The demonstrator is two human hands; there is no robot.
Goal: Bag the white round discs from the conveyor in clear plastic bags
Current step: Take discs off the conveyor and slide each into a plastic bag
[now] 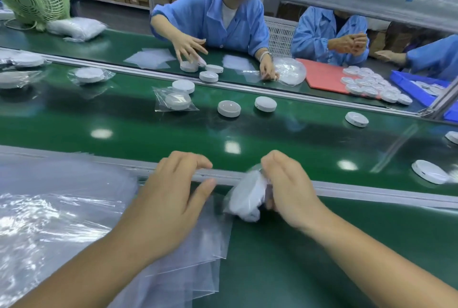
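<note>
At the near rail of the green conveyor, a white disc already wrapped in a clear bag is gripped by the right hand, whose fingers are curled over it. The left hand is rested, fingers loosely bent and holding nothing, on the rail and on the stack of clear bags spread over the desk. Two loose discs are seen side by side on the belt beyond.
</note>
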